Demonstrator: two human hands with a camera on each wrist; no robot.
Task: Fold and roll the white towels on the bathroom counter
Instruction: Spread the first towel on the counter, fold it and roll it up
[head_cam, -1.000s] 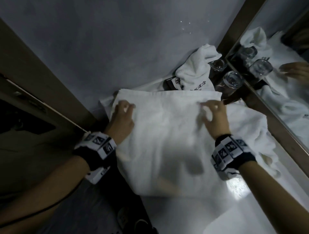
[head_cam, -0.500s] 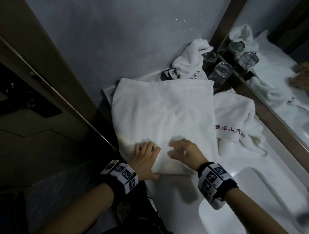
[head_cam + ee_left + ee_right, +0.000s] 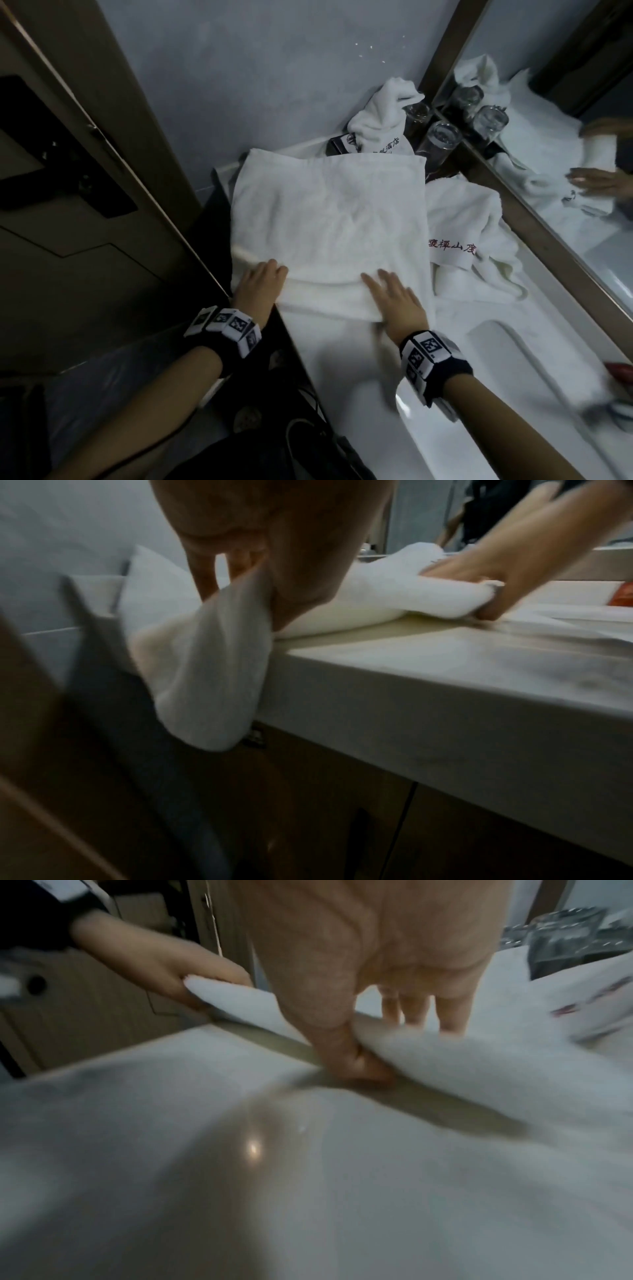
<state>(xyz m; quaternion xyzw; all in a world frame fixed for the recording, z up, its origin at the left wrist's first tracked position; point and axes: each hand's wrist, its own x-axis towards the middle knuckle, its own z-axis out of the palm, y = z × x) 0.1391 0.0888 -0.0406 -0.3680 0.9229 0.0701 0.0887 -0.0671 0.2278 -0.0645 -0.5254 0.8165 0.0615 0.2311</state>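
Both hands down from the far edge of the folded towel (image 3: 329, 219) to its near edge, at the front left corner of the counter (image 3: 342, 370). Near edge now turned over into a first low roll (absent half a second back). Left hand (image 3: 258, 284) pinching the roll's left end, which overhangs the counter's side; right hand (image 3: 394, 301) clamped on it too, thumb beneath, fingers (image 3: 414, 1010) flat on top. Folding apparently done, rolling just begun. Other towels (image 3: 469, 236) still loose toward the mirror (image 3: 561, 113).

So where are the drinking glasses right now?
Head view, far right corner of the counter: the glasses stand against the mirror, beside a crumpled towel.
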